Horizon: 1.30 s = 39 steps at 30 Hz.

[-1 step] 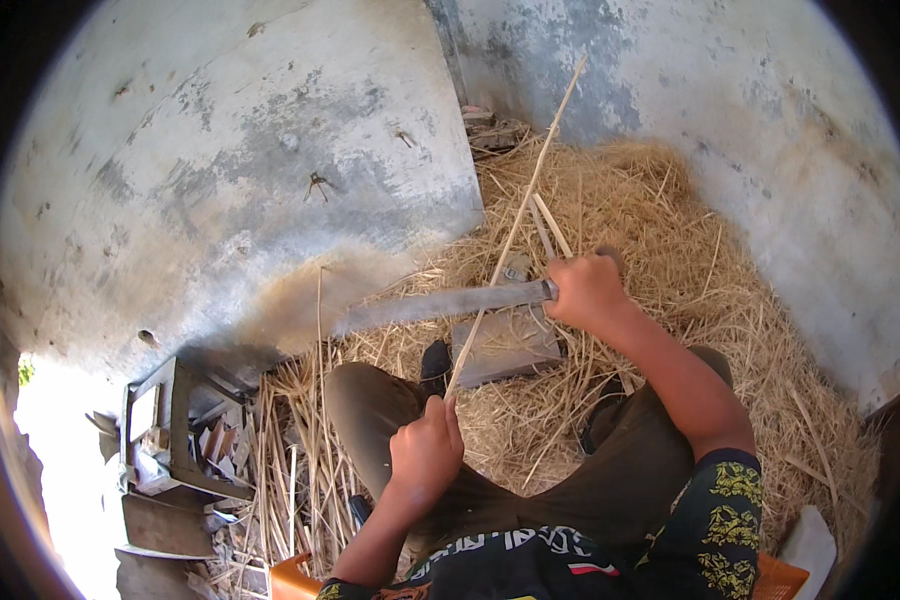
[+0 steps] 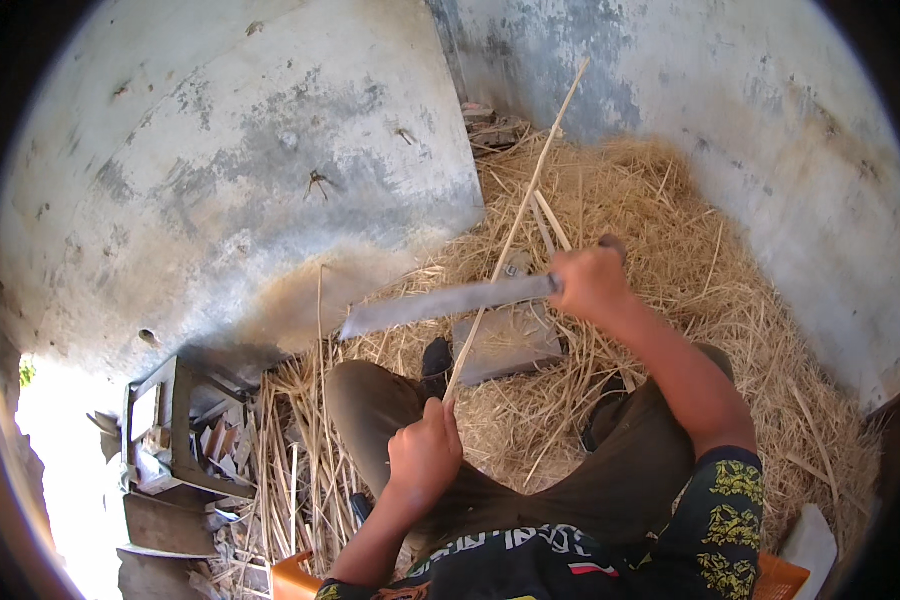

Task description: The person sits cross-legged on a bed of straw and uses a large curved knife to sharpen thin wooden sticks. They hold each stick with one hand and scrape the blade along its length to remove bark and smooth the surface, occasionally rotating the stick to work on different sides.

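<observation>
My left hand (image 2: 425, 450) is closed around the lower end of a long thin wooden strip (image 2: 515, 225), likely bamboo. The strip slants away from me, up and to the right. My right hand (image 2: 592, 282) grips the handle of a machete (image 2: 445, 303), its broad blade pointing left. The blade crosses over the strip about midway between my left hand and the strip's far end; whether they touch I cannot tell. Below the blade a flat block (image 2: 510, 345) sits between my knees. Two short pale strips (image 2: 552, 220) lean just beyond my right hand.
Fine shavings (image 2: 660, 200) pile up at the far right against a stained wall (image 2: 750, 130). Long cut strips (image 2: 290, 450) lie at my left, beside a small wooden stool frame (image 2: 180, 430) holding scraps. Another weathered wall (image 2: 240, 180) rises at the left. Orange seat edges (image 2: 290, 578) show beside me.
The machete blade and my right hand have shifted very slightly, the blade tip a little lower. My left hand and the strip stay nearly in place.
</observation>
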### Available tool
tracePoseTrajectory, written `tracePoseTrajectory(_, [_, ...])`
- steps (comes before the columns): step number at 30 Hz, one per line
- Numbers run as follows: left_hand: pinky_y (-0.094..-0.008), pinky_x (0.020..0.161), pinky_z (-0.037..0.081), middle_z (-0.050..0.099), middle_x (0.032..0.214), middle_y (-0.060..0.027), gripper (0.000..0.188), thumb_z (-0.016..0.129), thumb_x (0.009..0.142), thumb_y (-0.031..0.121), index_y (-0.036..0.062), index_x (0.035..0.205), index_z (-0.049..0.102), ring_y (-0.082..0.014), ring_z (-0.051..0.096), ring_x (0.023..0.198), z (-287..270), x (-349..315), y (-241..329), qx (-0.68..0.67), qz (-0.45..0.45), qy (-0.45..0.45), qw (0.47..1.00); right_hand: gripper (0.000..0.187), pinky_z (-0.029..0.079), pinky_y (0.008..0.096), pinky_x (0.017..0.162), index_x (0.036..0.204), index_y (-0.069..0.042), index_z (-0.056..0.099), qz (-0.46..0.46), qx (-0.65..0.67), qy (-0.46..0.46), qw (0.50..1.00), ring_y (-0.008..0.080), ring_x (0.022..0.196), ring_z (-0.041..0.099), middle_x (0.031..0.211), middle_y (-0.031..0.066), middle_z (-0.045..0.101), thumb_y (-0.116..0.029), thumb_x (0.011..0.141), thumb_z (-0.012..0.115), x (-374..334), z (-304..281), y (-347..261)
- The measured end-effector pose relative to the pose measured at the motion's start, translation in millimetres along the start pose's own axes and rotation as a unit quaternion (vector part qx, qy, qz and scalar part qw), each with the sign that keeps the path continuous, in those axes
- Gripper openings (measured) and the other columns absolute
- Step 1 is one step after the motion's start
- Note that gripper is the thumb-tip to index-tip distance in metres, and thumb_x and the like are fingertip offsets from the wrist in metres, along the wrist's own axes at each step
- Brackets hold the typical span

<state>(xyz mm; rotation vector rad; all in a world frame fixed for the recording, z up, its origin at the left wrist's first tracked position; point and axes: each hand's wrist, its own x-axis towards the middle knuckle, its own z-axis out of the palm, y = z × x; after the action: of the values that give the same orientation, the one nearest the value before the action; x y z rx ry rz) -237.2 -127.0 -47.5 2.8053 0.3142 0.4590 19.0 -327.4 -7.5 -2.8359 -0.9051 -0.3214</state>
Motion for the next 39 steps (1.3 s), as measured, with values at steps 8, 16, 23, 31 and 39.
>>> tracePoseTrajectory(8, [-0.0517, 0.042, 0.048, 0.057, 0.051, -0.0183, 0.026, 0.052, 0.101, 0.026, 0.0086, 0.083, 0.049, -0.0406, 0.06, 0.046, 0.3, -39.9, -5.4, 0.029, 0.008, -0.058, 0.998, 0.026, 0.055, 0.0448, 0.064, 0.091, 0.0, 0.073, 0.265, 0.14, 0.022, 0.954, 0.0283, 0.071, 0.07, 0.073, 0.0163, 0.069, -0.025, 0.083, 0.07, 24.3, 9.3, 78.3])
tracePoseTrajectory(16, [-0.0512, 0.041, 0.046, 0.057, 0.052, -0.0177, 0.026, 0.054, 0.101, 0.025, 0.0085, 0.082, 0.048, -0.0408, 0.059, 0.046, -16.7, -53.2, -23.0, 0.04, -0.014, -0.035, 0.998, 0.022, 0.055, 0.0416, 0.068, 0.082, -0.004, 0.071, 0.222, 0.063, 0.004, 0.973, 0.026, 0.059, 0.066, 0.071, 0.0095, 0.069, -0.026, 0.083, 0.07, 27.4, 12.1, 56.9])
tracePoseTrajectory(23, [-0.0502, 0.041, 0.046, 0.056, 0.052, -0.0187, 0.028, 0.053, 0.102, 0.024, 0.0078, 0.08, 0.048, -0.0413, 0.058, 0.046, -26.4, -75.9, -29.3, 0.006, -0.006, -0.072, 0.997, 0.019, 0.052, 0.0433, 0.063, 0.08, -0.006, 0.07, 0.292, 0.122, 0.109, 0.943, 0.0289, 0.064, 0.066, 0.069, 0.0147, 0.067, -0.024, 0.083, 0.069, 24.9, 15.6, 90.7])
tracePoseTrajectory(31, [-0.0503, 0.049, 0.041, 0.051, 0.056, -0.0225, 0.029, 0.049, 0.104, 0.021, 0.0021, 0.082, 0.051, -0.045, 0.055, 0.053, -40.3, -70.0, -7.9, -0.148, -0.01, -0.111, 0.983, 0.021, 0.053, 0.0445, 0.058, 0.078, -0.01, 0.071, 0.11, 0.064, 0.135, 0.983, 0.0268, 0.059, 0.064, 0.064, 0.0087, 0.064, -0.031, 0.08, 0.069, 9.9, 11.6, 81.3])
tracePoseTrajectory(39, [-0.0507, 0.048, 0.041, 0.052, 0.056, -0.0222, 0.029, 0.048, 0.105, 0.022, 0.0024, 0.084, 0.052, -0.0462, 0.054, 0.052, -33.1, -76.9, -16.0, -0.161, -0.069, -0.1, 0.979, 0.016, 0.054, 0.0399, 0.058, 0.081, -0.01, 0.072, -0.053, 0.024, 0.187, 0.981, 0.024, 0.056, 0.064, 0.064, 0.0082, 0.066, -0.025, 0.079, 0.071, -1.4, 11.4, 22.5])
